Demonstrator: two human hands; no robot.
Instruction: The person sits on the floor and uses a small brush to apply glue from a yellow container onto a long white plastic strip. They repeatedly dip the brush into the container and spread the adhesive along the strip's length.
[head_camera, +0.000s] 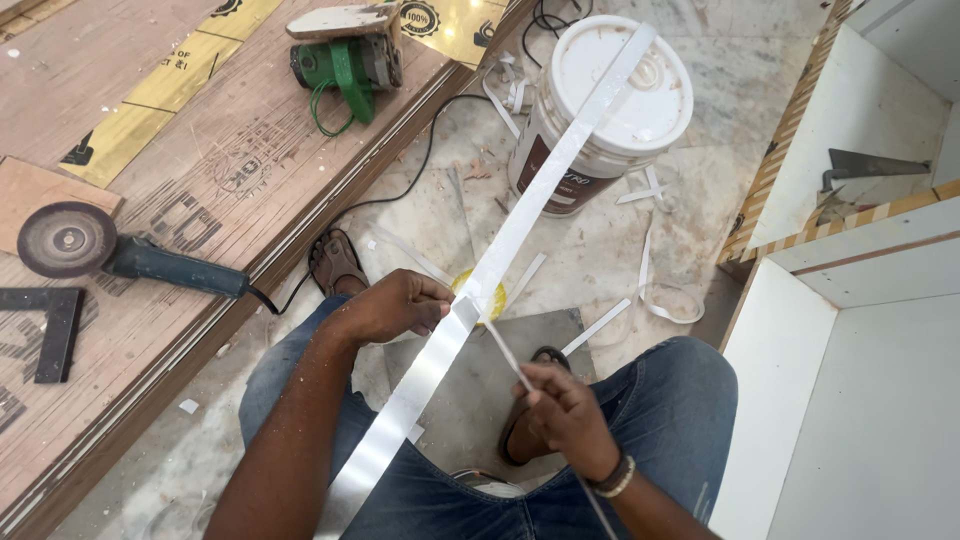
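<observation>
A long, flat, silvery-white strip (540, 190) runs diagonally from my lap up over a white bucket. My left hand (390, 305) grips the strip near its middle, beside a small yellow object (492, 298) that is partly hidden behind the strip. My right hand (565, 410) pinches a thin narrow sliver (505, 350) that splits off the strip's edge and trails down towards my lap. I sit in blue jeans, feet in sandals, with a grey board (500, 370) on the floor between my legs.
A white bucket with lid (620, 100) stands ahead. On the plywood sheets (200, 160) at left lie an angle grinder (110, 250), a green power tool (345, 55) and a black square (55, 330). White cabinet panels (850, 350) stand at right. Strip offcuts (650, 290) litter the marble floor.
</observation>
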